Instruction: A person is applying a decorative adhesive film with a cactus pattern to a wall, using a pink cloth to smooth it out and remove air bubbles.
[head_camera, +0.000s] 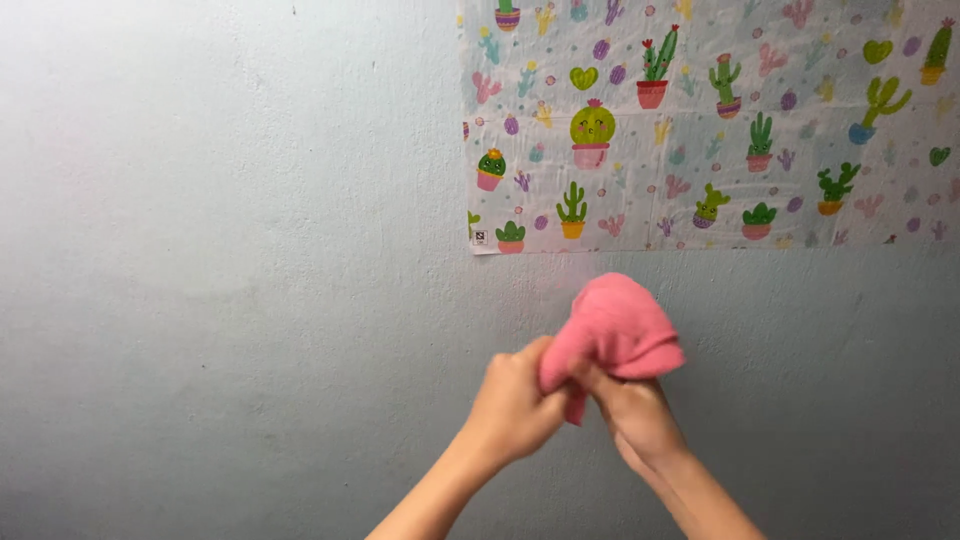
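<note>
Pink cloth (612, 330) soft, fuzzy; cactus sheet (710, 120) glossy plastic; wall (230, 250) matt.

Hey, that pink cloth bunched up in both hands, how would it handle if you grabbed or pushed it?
The pink cloth is likely floppy: it folds and bulges above the left hand and right hand. It is probably light, since fingertips alone seem to hold it up. Its fuzzy-looking surface suggests it is not slippery.

We record a cloth (612, 330) held in front of the wall (230, 250), gripped from below by both hands: left hand (515, 405) at its left, right hand (635, 410) under its right, apparently touching each other. A patterned sheet (710, 120) lies on the wall, above the cloth.
</note>
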